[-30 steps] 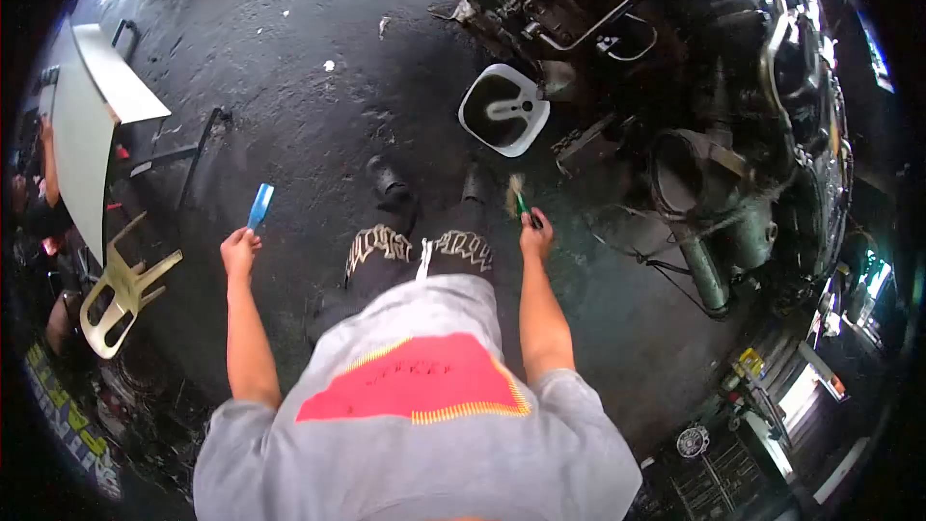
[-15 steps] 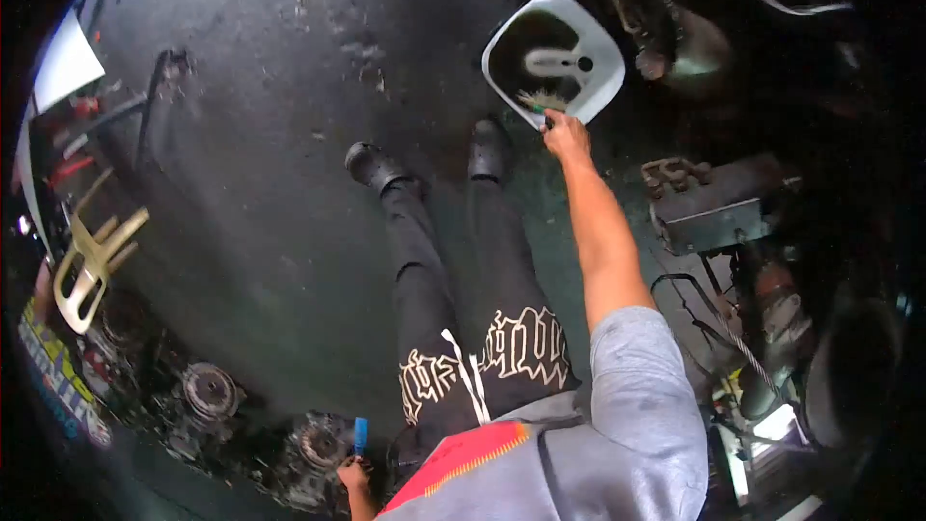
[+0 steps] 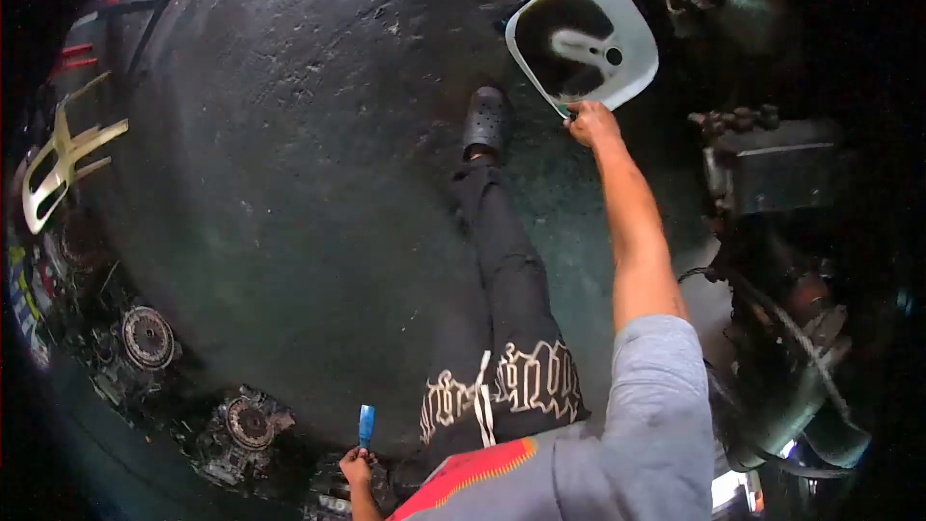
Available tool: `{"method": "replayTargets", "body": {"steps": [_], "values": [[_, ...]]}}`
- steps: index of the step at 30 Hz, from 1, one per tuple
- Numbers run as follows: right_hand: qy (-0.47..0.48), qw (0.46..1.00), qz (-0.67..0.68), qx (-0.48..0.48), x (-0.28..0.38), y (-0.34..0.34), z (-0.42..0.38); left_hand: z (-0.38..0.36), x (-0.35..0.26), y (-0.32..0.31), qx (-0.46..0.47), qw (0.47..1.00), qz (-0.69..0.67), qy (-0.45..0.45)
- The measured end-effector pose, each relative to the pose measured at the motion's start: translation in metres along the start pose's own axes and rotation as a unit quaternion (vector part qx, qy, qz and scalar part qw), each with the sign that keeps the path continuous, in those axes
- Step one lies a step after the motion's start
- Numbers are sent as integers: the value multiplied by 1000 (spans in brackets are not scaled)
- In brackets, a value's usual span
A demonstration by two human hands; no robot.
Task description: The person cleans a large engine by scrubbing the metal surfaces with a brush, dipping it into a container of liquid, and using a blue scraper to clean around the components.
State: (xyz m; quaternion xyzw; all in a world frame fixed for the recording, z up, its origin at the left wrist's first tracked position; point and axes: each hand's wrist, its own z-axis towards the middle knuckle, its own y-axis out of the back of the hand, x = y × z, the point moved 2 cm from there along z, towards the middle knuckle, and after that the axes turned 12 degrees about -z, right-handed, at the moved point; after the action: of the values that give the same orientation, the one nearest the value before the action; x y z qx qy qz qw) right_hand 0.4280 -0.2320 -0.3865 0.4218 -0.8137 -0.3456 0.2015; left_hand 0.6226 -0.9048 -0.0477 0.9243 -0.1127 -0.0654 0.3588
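A white basin (image 3: 632,77), its inside darkly stained and with a round hole on its right side, is on the floor at the upper right. My right hand (image 3: 591,124) is closed around a brush at the basin's near rim. Little of the brush (image 3: 565,109) shows beyond my fingers: a bit of green and pale bristles over the rim. Low in the view, my left hand (image 3: 356,466) grips a blue flat tool (image 3: 367,424) that points upward, away from the basin. Its lower end is hidden in my fingers.
Greasy machine parts with round discs (image 3: 149,337) line the lower left. A cream plastic chair (image 3: 65,166) lies at the far left. Dark machinery with a metal box (image 3: 783,169) stands along the right. My shoe (image 3: 485,119) is on the dark floor near the basin.
The brush has gone from inside the basin to its near rim, where its bristles are now mostly hidden. One of my two feet has left view. My left hand still has the blue tool.
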Motion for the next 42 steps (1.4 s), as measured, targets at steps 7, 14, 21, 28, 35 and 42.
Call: {"method": "replayTargets", "body": {"steps": [7,14,21,28,35,42], "values": [[91,993,-76,-11,40,-1,89,15,64,-33,62,990,-81,102],[150,981,-126,9,94,4,103,21,101,-39,80,988,-108,71],[208,955,-205,62,129,-12,94,5,160,-59,64,987,-76,130],[187,960,-201,54,144,-27,107,-6,133,-78,71,973,-132,176],[172,951,-245,82,163,-26,150,-9,126,-47,46,952,-269,137],[148,948,-264,103,184,14,154,-19,103,-50,83,975,-158,133]]}}
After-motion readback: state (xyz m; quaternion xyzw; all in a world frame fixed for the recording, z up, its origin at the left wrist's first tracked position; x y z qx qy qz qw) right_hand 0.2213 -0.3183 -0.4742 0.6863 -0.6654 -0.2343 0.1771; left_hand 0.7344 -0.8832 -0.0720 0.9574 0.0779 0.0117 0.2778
